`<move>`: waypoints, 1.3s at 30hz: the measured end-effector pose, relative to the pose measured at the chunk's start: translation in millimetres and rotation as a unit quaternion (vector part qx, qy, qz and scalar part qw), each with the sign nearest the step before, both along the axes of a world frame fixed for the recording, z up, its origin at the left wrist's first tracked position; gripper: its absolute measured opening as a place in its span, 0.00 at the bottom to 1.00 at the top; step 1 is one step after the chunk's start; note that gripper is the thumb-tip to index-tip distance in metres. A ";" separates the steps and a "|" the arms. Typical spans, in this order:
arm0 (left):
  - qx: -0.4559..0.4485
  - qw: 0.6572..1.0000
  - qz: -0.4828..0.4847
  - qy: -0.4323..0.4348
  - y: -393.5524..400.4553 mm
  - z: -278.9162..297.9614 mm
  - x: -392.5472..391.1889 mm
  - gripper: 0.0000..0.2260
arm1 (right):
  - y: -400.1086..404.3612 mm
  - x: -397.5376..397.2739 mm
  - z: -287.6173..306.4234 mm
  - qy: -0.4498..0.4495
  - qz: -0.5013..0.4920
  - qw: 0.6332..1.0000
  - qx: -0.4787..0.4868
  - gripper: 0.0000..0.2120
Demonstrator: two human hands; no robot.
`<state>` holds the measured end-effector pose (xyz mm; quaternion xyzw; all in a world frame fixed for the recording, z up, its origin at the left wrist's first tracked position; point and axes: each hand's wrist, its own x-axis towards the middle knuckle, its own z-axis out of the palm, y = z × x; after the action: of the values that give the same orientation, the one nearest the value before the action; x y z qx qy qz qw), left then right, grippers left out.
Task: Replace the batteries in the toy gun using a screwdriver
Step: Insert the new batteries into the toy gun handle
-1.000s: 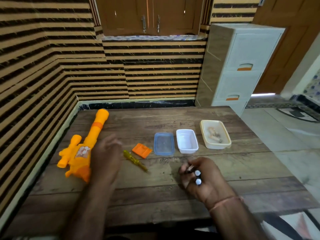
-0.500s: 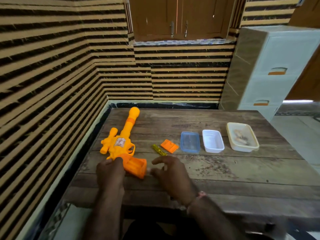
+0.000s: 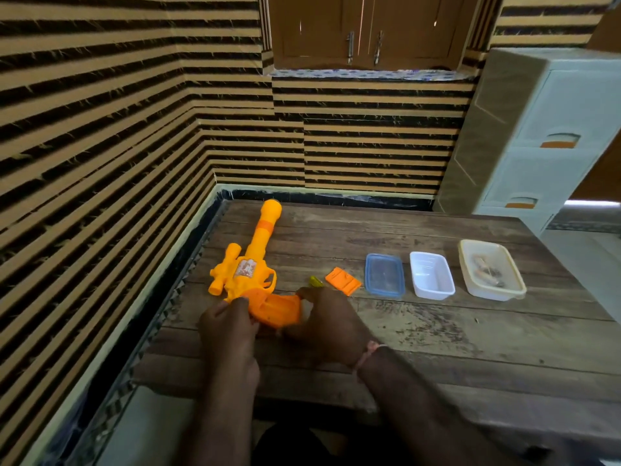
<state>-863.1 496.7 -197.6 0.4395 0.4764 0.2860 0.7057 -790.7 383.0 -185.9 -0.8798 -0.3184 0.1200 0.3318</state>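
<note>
- Two hands meet at the grip of the orange toy gun (image 3: 250, 264), which lies flat on the wooden surface (image 3: 437, 331) near its left edge, barrel pointing away towards the striped wall.
- Left hand (image 3: 228, 321) curls its fingers round the left side of the grip.
- Right hand (image 3: 324, 317) touches the grip's right end with curled fingers; what it holds inside cannot be told.
- Yellow screwdriver (image 3: 315, 281) shows only its tip, just behind the right hand.
- Orange battery cover (image 3: 342, 280) lies beside it.
- Further right stand a blue lid (image 3: 384, 274), a white tub (image 3: 431, 275) and a cream tub (image 3: 492, 274) with small items inside.
</note>
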 end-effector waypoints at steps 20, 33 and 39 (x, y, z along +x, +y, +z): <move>-0.166 0.918 -0.097 -0.347 -44.7 14.5 -13.5 0.22 | -108.8 -42.2 36.9 0.536 -0.213 0.667 0.472 0.19; -0.198 0.900 -0.210 -0.327 -68.0 3.8 6.1 0.18 | -94.3 -49.7 52.4 0.342 -0.200 0.789 0.469 0.08; -0.194 0.901 -0.214 -0.322 -62.1 -0.9 6.4 0.23 | -83.0 -53.3 52.9 0.225 -0.212 0.860 0.407 0.10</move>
<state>-856.8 434.6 -198.4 0.2690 0.1634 0.1559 0.9363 -844.0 300.0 -133.0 -0.6616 -0.0617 0.1012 0.7404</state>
